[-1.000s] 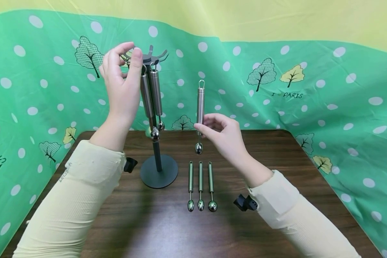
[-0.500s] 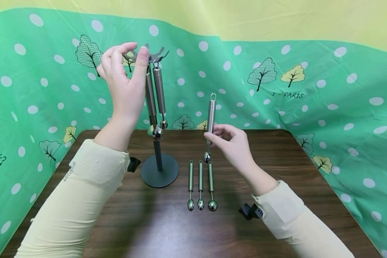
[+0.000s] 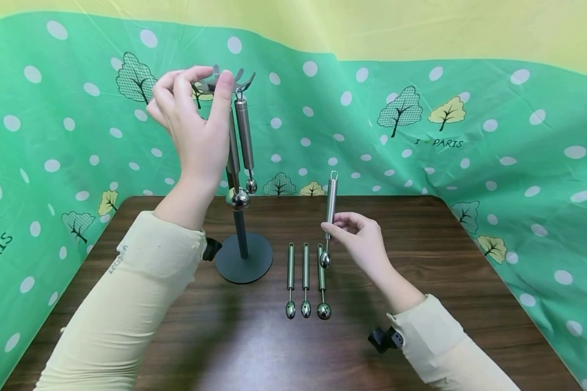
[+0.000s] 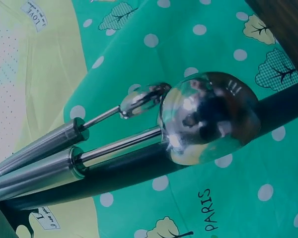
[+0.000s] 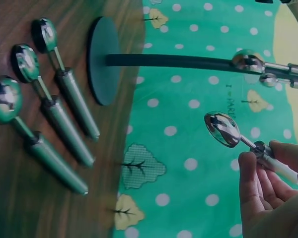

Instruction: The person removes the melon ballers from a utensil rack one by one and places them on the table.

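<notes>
Steel scoop (image 3: 331, 198), bowl down, is pinched by the right hand (image 3: 364, 241) above the table (image 3: 254, 336); left hand (image 3: 195, 127) at hook stand (image 3: 241, 231), grip unclear; apparent step: transfer; next move likely calls for lowering beside three laid scoops (image 3: 305, 269).

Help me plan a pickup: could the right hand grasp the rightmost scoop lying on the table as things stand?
Probably not: though near the rightmost scoop, the right hand pinches a raised scoop; otherwise the way looks free.
</notes>
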The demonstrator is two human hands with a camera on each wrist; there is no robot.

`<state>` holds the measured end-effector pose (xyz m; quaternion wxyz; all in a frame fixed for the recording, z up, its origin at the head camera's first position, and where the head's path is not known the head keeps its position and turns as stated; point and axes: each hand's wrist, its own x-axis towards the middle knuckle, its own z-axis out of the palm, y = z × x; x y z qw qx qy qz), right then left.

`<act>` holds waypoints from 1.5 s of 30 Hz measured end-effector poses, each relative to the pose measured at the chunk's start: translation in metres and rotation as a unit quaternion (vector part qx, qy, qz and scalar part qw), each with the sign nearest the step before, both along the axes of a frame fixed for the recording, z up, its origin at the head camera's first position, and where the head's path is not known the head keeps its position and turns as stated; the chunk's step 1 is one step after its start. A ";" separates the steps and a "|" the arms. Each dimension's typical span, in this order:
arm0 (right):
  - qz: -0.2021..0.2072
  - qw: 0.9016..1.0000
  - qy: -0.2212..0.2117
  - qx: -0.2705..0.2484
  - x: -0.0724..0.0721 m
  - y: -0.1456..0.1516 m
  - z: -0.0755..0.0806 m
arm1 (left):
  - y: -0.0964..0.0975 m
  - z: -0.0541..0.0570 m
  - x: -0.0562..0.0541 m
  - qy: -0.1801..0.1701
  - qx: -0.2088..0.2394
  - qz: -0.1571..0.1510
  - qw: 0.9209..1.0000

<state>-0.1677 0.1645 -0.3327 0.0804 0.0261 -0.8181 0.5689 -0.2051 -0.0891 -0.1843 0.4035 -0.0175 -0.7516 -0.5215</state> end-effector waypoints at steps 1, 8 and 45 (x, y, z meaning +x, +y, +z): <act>-0.001 1.000 -0.005 -0.003 0.001 0.001 -0.002 | 0.001 0.000 0.000 0.000 0.000 0.001 1.000; -0.003 1.000 -0.026 -0.012 0.003 0.008 -0.014 | 0.003 -0.002 -0.001 0.006 0.000 0.010 1.000; 0.006 0.995 -0.102 -0.012 0.019 0.031 -0.050 | -0.023 -0.001 -0.003 0.023 0.029 -0.017 0.999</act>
